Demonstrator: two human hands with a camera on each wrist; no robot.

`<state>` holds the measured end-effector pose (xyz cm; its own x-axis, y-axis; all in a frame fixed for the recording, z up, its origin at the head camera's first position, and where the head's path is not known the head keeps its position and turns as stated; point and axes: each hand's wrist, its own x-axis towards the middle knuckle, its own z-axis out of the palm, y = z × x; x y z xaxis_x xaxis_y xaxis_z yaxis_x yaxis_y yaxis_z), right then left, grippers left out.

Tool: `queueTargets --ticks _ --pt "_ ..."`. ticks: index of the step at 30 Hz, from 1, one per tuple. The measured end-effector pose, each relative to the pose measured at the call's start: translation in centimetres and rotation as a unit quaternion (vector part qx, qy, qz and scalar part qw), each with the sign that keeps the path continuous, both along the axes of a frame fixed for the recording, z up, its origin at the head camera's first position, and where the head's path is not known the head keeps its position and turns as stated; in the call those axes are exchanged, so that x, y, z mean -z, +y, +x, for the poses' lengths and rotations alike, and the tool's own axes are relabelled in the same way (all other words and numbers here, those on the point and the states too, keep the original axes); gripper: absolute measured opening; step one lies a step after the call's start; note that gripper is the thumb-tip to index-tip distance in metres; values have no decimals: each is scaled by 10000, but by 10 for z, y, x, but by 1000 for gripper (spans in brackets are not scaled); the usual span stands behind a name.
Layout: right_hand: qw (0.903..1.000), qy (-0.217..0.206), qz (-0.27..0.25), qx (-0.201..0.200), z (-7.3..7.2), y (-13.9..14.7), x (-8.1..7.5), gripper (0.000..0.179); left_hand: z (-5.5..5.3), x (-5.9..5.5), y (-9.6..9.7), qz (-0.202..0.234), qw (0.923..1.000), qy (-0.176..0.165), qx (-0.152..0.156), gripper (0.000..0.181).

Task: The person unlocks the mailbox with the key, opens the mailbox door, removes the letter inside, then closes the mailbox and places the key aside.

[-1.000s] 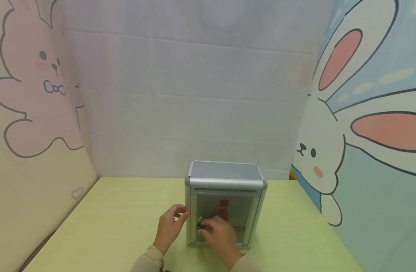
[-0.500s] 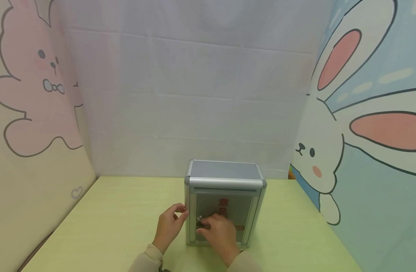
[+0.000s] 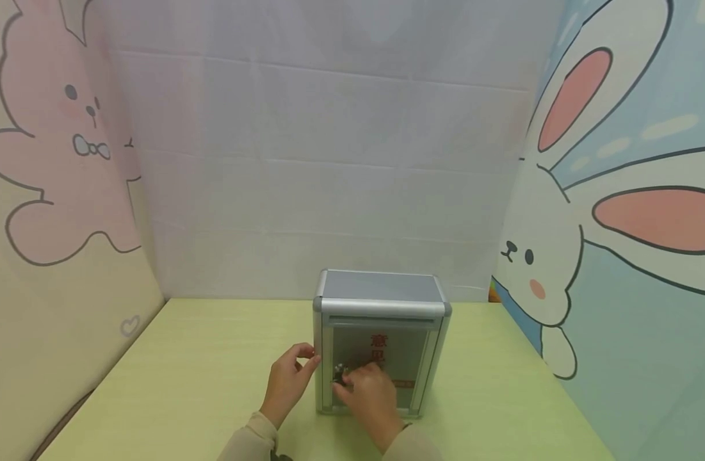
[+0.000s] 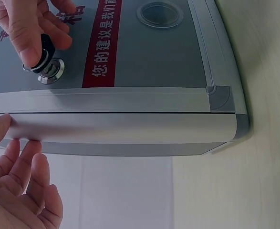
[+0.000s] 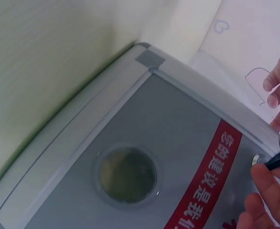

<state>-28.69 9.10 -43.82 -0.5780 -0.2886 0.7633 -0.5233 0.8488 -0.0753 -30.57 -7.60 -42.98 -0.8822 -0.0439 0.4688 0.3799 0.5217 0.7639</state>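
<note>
A grey suggestion box (image 3: 383, 288) with silver metal edges and red Chinese lettering stands upright on the table. My right hand (image 3: 371, 394) is at its front, where thumb and fingers pinch a black-headed key (image 4: 46, 51) at the round metal lock (image 4: 51, 71). Whether the key's blade sits inside the lock is hard to see. Beside the box's left edge is my left hand (image 3: 289, 384); its thumb and fingertips touch the silver side frame (image 4: 130, 128), with the other fingers loosely bent. In the right wrist view, fingers partly cover the key (image 5: 278, 160).
The pale yellow-green table (image 3: 214, 346) spreads around the box. A white curtain (image 3: 329, 192) hangs behind, and rabbit-printed panels (image 3: 634, 320) flank both sides. A red strip (image 4: 101, 43) and a round clear window (image 4: 160, 14) are on the box's front.
My right hand has shifted and turned slightly while keeping its pinch on the key at the lock. The left hand and the box stay in place.
</note>
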Motion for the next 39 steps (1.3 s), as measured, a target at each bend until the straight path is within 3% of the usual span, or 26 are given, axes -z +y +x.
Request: queueTargets --ticks 4,14,23,39 --pt "9993 -300 -177 -151 1 -2 2 16 0 0 1 71 10000 -2 1 13" --pt "9959 -578 -633 -292 3 -4 5 13 1 -1 3 290 9996 -22 58 15" --pt "9775 -1426 -1497 -416 5 -7 6 16 1 0 3 324 9994 -115 53 16" --pt "9752 -1604 -1473 -393 7 -7 5 13 1 -1 3 312 9995 -96 8 15"
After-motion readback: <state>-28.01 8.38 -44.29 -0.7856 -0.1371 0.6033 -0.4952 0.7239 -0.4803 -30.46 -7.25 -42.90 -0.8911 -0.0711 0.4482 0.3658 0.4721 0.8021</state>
